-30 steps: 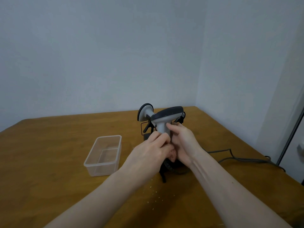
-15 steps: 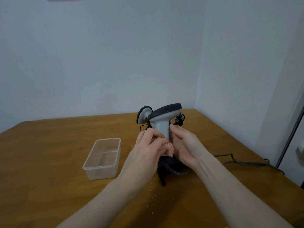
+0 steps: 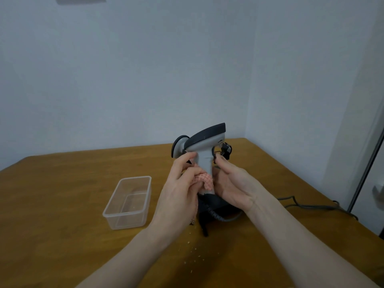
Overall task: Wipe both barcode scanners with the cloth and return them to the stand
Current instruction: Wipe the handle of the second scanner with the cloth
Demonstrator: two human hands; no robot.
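You hold one scanner [image 3: 204,154] upright above the table [image 3: 62,194], just ahead of the stand [image 3: 225,150] where the second scanner [image 3: 178,145] waits at 11 o'clock. Your right hand [image 3: 230,183] cups and steadies the handle; your left hand [image 3: 180,190] pinches the cloth [image 3: 205,180] against it to wipe. A plastic tub [image 3: 116,204] sits at 9 o'clock.

Two bare forearms reach forward from the bottom of the view and meet at the centre. The left hand [image 3: 182,188] is raised with fingers curled, thumb and fingers pinching. The right hand [image 3: 232,183] faces it, palm turned inward, fingers curled in a grip.
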